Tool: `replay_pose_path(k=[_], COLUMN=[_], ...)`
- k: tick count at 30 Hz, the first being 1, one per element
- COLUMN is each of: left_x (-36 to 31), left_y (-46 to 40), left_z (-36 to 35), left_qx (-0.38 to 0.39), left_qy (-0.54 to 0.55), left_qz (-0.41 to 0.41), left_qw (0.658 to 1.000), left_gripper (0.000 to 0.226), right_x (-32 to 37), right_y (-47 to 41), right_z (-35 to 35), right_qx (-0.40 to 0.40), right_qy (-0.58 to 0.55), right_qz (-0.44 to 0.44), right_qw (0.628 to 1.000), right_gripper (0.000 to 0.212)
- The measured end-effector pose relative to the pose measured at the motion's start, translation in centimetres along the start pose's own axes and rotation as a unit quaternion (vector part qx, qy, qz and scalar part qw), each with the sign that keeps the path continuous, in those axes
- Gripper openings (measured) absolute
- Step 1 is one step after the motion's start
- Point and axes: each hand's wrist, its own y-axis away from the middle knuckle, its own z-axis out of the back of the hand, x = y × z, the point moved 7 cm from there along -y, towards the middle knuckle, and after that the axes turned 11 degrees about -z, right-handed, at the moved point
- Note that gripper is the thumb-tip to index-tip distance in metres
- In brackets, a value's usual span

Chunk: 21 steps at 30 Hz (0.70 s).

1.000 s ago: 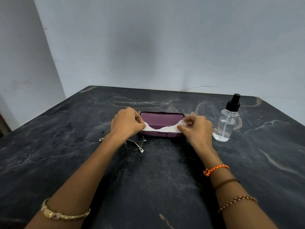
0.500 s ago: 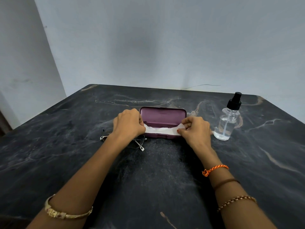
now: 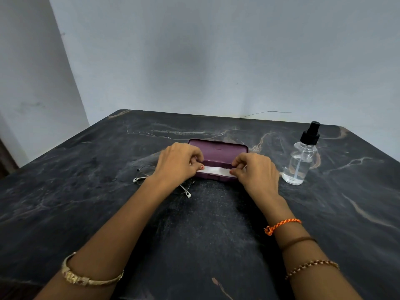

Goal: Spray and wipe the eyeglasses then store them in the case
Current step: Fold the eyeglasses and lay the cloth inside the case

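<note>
A purple eyeglass case (image 3: 218, 150) lies open on the dark marble table, its lid standing up at the back. A white cloth (image 3: 215, 170) stretches flat inside the case. My left hand (image 3: 177, 162) pinches the cloth's left end and my right hand (image 3: 253, 169) pinches its right end. Thin metal-rimmed eyeglasses (image 3: 144, 174) lie on the table left of the case, partly hidden under my left wrist. A clear spray bottle (image 3: 302, 161) with a black pump top stands upright to the right of my right hand.
The marble table (image 3: 86, 202) ends against a pale wall at the back. Its left edge drops off near a wall corner. Bangles and thread bands circle both my wrists.
Both hands have lowered the white cloth from a raised, sagging stretch down flat into the open case. The glasses and bottle have not moved.
</note>
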Motion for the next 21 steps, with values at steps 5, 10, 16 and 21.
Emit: replay_pose_path(k=[5, 10, 16, 21], left_x=[-0.4, 0.3, 0.4, 0.9], left_y=[0.1, 0.2, 0.0, 0.0], left_z=[-1.3, -1.4, -1.2, -0.8], left_qx=[0.069, 0.097, 0.087, 0.089], left_qy=[-0.051, -0.102, -0.09, -0.119], left_qz=[-0.033, 0.003, 0.016, 0.03], left_qw=[0.996, 0.99, 0.992, 0.988], left_gripper=[0.021, 0.032, 0.035, 0.042], right_x=[0.3, 0.1, 0.0, -0.1], right_y=[0.1, 0.0, 0.2, 0.2], right_z=[-0.4, -0.3, 0.1, 0.6], right_qx=[0.004, 0.004, -0.013, -0.04], right_qy=[0.062, 0.068, 0.041, 0.05], right_qz=[0.027, 0.015, 0.014, 0.006], right_qw=[0.998, 0.998, 0.999, 0.998], right_gripper=[0.023, 0.025, 0.024, 0.032])
